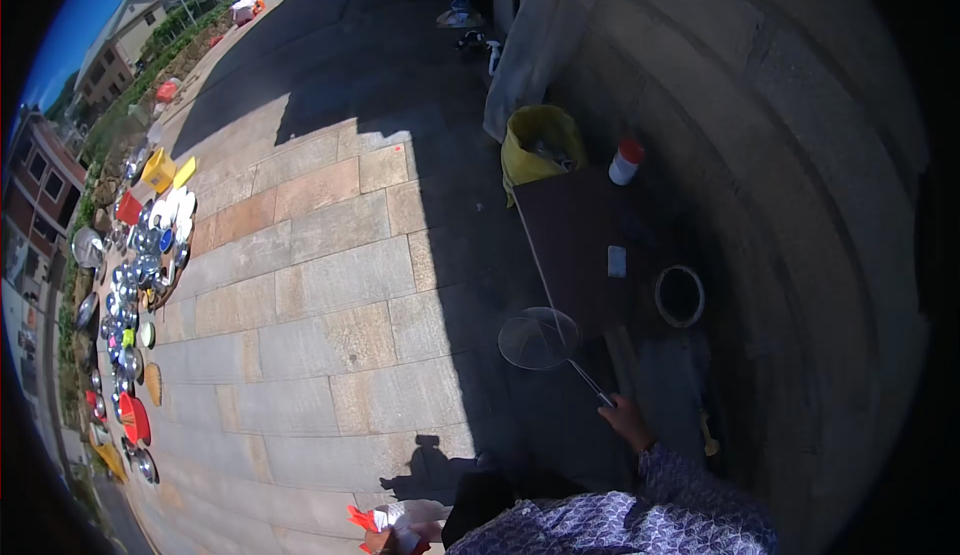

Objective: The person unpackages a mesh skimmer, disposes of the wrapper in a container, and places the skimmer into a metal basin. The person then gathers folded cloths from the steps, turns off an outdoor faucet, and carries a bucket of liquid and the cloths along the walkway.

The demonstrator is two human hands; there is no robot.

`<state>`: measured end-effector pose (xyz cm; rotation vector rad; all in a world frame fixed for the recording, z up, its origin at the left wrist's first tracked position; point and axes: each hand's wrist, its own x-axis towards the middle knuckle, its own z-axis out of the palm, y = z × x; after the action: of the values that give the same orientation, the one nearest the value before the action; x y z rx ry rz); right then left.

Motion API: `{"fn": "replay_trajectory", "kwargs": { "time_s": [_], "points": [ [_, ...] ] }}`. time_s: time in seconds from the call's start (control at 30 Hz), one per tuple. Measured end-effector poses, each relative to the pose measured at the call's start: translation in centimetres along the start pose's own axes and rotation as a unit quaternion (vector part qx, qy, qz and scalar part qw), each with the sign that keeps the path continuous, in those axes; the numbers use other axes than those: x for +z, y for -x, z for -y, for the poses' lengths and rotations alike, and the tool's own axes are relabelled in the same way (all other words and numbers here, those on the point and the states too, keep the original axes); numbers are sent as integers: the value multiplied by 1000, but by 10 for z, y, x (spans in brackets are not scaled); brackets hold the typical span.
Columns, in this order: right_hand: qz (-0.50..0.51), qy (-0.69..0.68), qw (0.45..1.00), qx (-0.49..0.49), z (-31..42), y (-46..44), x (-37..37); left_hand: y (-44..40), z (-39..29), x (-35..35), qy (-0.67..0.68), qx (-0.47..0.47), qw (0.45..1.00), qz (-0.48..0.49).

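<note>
My right hand (pixel 628 423) is wrapped round the handle of a wire mesh skimmer (pixel 538 339). The skimmer's round head is held out over the shaded paving, overlapping the corner of a dark board or table (pixel 572 230). Low in the view, my left hand (pixel 380 541) grips a red and white item (pixel 408 523), perhaps a cloth or plastic wrapper; its exact kind I cannot make out. On the dark top lie a small pale block (pixel 617 261) and a white container with a red lid (pixel 626 161).
A yellow bag (pixel 540 143) stands behind the dark top, against the wall (pixel 780 155). To its right side is a round dark-centred object with a pale rim (pixel 680 296). Pots, bowls and basins (pixel 135 285) line the sunny paving's far left, including a red basin (pixel 134 419).
</note>
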<state>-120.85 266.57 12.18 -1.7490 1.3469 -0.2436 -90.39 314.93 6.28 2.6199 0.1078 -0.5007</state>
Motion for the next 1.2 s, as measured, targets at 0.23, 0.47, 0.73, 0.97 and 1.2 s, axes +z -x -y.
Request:
{"fn": "replay_trajectory", "kwargs": {
  "time_s": [0.23,0.47,0.73,0.97,1.2],
  "points": [
    [48,-72,995,-41,100,-171,40,-112,-94,20,9,-13,1000,4],
    [-10,-85,996,-25,212,-318,53,-273,-219,-3,62,30,998,6],
    [-10,-335,941,48,376,-467,57,-471,-439,-2,51,106,993,-23],
    [-34,-318,941,108,479,-687,68,-588,-616,-14,-97,7,995,-11],
    [-7,-343,937,70,620,-881,54,-703,-735,8,54,1,998,13]
  ]
}}
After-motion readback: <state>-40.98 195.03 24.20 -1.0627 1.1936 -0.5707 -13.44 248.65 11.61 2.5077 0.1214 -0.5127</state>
